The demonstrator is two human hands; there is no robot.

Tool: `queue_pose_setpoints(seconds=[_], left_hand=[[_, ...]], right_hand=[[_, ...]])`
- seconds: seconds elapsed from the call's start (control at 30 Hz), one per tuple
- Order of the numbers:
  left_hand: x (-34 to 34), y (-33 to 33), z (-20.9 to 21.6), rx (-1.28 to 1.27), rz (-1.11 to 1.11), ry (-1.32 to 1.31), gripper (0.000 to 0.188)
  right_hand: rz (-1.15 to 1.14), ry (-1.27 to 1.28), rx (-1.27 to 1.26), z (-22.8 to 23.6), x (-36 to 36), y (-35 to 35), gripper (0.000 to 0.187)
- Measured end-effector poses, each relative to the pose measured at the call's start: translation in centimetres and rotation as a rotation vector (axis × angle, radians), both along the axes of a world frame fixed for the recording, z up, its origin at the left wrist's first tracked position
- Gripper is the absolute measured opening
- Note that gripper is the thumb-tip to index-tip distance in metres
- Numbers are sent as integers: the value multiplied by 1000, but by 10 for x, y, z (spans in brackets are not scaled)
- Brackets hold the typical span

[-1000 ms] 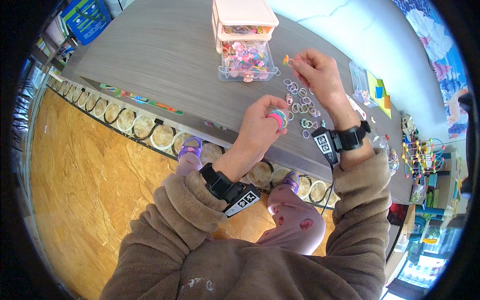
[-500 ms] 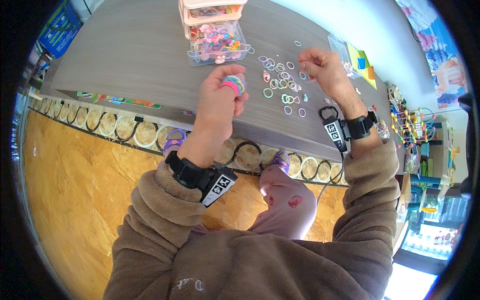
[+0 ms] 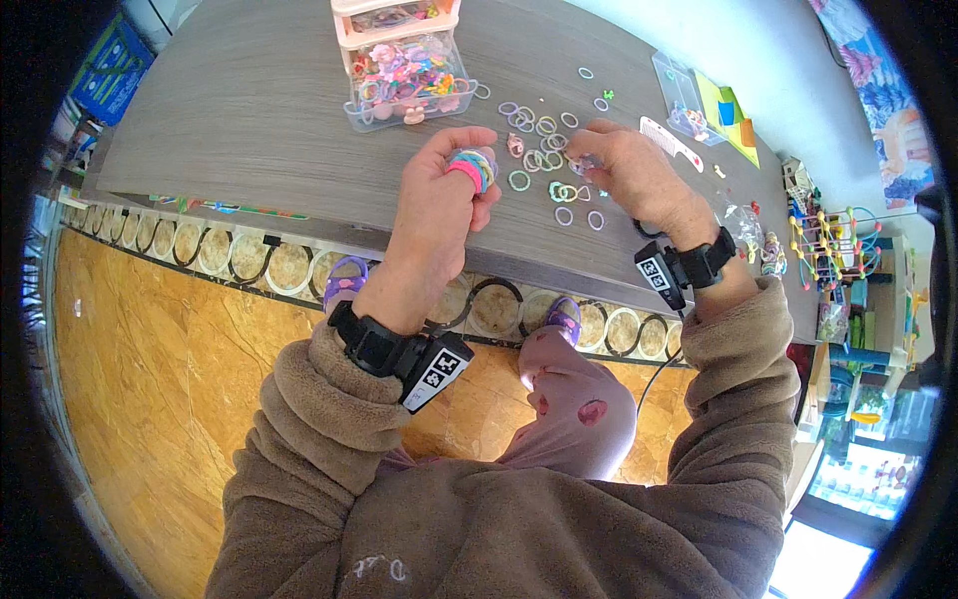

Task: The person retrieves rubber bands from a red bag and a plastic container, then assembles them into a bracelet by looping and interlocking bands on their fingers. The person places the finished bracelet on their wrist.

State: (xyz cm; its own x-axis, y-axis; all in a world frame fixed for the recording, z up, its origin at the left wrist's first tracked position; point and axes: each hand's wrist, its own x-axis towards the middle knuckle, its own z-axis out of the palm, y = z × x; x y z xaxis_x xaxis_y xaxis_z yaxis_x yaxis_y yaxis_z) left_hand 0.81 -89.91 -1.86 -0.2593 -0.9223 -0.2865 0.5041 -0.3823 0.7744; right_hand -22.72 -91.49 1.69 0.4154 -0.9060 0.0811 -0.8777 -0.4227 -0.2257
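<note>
My left hand (image 3: 436, 190) is curled closed round a bundle of hair ties (image 3: 473, 170) in pink, teal, yellow and lilac, held just above the table's near edge. At the right side of a loose spread of pastel hair ties (image 3: 534, 160), my right hand (image 3: 639, 178) points its bent fingers down. Thumb and fingers are drawn together there, with something pale at the tips that I cannot make out. A pink hair ornament (image 3: 515, 145) lies among the ties.
Beyond my left hand stands a small drawer box (image 3: 399, 22), its clear drawer (image 3: 377, 122) pulled out and full of colourful hair accessories. A white comb (image 3: 671, 143), a clear tray (image 3: 679, 95), a yellow sheet (image 3: 736, 135) and a bead maze (image 3: 833, 235) lie to the right.
My right hand has moved left and down onto the spread of hair ties, uncovering the comb. My left hand keeps its bundle nearly still. The view has shifted slightly.
</note>
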Motion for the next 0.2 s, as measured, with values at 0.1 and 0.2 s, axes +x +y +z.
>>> queue_pose_setpoints(seconds=[0.1, 0.2], left_hand=[[-5, -3, -1, -2, -47, -14, 33], [-11, -2, -3, 3, -66, -24, 33]], right_hand=[[6, 26, 45, -3, -6, -2, 14], [-80, -24, 147, -9, -14, -5, 18]])
